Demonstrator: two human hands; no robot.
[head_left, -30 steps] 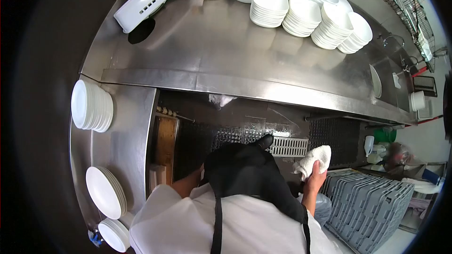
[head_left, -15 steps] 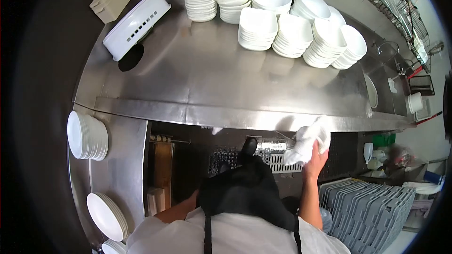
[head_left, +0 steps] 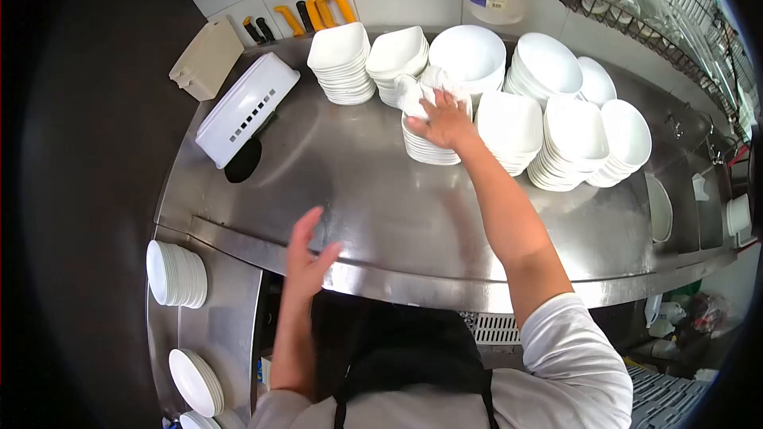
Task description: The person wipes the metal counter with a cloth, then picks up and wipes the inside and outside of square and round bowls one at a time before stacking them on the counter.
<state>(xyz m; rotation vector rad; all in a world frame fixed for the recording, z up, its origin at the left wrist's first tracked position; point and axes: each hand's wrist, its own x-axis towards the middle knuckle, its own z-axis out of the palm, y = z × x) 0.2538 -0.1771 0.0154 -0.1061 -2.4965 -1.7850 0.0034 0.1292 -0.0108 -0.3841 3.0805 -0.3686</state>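
My right hand reaches over the counter with a white cloth under its fingers. It presses the cloth onto the top of a stack of white square bowls in the front row; the cloth hides most of the top bowl. The thumb sticks out to the left. Near the counter's front edge, my left hand is raised with fingers apart and holds nothing. Beside the right hand stand another stack of square bowls and, behind, a stack of round bowls.
A steel counter spans the view. A white slotted basket lies tilted on the left, near a beige container. Knives with yellow handles hang at the wall. White plates stand at lower left; a wire rack is upper right.
My right hand has moved from below the counter's front edge up onto the bowl stack, carrying the cloth. My left hand has come up into view. The camera view has shifted.
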